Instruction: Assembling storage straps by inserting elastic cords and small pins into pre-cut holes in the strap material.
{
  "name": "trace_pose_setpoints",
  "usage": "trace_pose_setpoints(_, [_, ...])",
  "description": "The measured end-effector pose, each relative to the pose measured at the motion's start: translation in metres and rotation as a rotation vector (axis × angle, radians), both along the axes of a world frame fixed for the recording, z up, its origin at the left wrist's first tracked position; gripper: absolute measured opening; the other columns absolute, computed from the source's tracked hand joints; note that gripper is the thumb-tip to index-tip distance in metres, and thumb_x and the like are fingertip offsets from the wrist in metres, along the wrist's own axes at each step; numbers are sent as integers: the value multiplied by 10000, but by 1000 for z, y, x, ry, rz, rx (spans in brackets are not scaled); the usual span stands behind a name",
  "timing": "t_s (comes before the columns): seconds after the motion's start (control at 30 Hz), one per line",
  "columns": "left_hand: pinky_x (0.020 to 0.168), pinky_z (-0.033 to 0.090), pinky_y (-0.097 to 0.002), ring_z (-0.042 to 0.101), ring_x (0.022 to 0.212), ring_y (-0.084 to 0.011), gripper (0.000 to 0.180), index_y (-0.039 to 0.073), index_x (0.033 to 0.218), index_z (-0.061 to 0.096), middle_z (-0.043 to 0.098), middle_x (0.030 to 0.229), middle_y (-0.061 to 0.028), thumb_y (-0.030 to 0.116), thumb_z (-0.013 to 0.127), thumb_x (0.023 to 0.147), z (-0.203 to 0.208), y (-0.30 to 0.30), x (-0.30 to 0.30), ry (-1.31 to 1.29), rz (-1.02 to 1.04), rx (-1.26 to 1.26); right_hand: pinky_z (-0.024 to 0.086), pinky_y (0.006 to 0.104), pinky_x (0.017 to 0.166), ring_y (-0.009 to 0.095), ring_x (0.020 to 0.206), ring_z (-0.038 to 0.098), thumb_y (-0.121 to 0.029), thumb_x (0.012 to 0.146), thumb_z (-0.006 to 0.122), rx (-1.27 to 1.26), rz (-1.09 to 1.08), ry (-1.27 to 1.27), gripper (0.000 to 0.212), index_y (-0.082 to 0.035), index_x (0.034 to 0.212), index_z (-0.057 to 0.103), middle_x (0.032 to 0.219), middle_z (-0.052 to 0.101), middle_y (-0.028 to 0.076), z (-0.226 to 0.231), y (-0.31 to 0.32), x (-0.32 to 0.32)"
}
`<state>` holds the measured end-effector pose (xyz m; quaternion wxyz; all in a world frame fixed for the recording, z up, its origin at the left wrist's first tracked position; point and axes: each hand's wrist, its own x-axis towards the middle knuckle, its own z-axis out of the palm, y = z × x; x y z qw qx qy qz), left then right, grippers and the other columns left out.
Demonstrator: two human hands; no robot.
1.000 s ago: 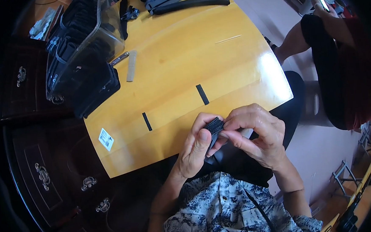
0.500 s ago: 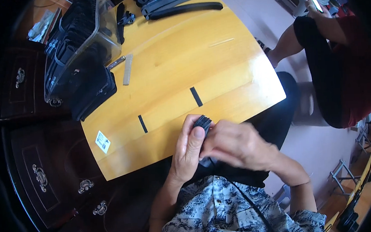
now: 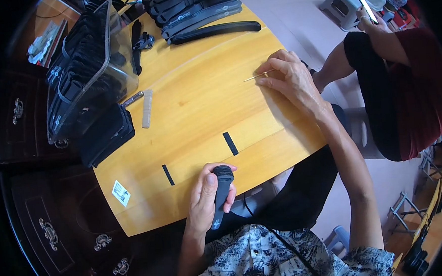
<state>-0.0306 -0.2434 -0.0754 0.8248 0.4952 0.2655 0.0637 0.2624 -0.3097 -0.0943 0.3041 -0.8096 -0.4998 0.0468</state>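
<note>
My left hand (image 3: 202,202) is wrapped around a folded black strap (image 3: 221,196), held upright at the near edge of the table with its layered end on top. Farther out to the right, over the table, my right hand (image 3: 289,78) pinches a thin wooden stick (image 3: 252,78), whose pointed end shows to the left of the fingertips. Two short black strips (image 3: 230,143) lie apart on the wood between me and the middle of the table.
A clear plastic bin (image 3: 106,69) full of black straps stands at the left, with more straps (image 3: 107,140) beside it. Stacked straps (image 3: 198,12) lie at the far edge. A beige strip (image 3: 147,108) is near the bin. A seated person (image 3: 423,90) holds a phone at right.
My right hand has left the strap and reached far right, picking up the stick that lay on the table. My left hand has moved slightly nearer me, still gripping the strap.
</note>
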Motion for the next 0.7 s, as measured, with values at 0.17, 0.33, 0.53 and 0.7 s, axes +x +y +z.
trace_pose_setpoints(0.17, [481, 388, -210, 473, 536, -86, 362, 25, 1165, 399, 515, 813, -83, 350, 406, 1006, 3, -1, 8, -76, 2, -103, 484, 376, 842, 261, 978, 552, -179, 885, 593, 16, 60, -11, 165, -26, 873, 651, 919, 585, 127, -4, 2, 1])
trace_pose_setpoints(0.33, [479, 396, -223, 489, 555, -112, 323, 23, 1184, 341, 487, 912, -107, 283, 409, 1004, 4, -1, 15, -176, 59, -117, 480, 337, 693, 248, 737, 607, -137, 930, 528, 150, -66, 350, 135, -11, 977, 522, 768, 602, 90, 26, -30, -48])
trace_pose_setpoints(0.53, [446, 420, -250, 517, 533, -173, 324, 41, 1150, 315, 461, 954, -166, 293, 436, 987, 6, -8, 23, -247, 22, -83, 496, 233, 627, 86, 691, 616, -138, 963, 523, 294, -51, 1012, 195, -7, 1106, 515, 779, 662, 57, 53, -88, -132])
trace_pose_setpoints(0.7, [521, 406, -194, 485, 578, -67, 260, 44, 1180, 388, 541, 766, -55, 230, 431, 1004, 31, -24, 45, -63, 17, 18, 535, 267, 642, 166, 713, 671, -110, 914, 588, 385, -14, 824, 184, -2, 1063, 600, 841, 685, 97, 53, -98, -140])
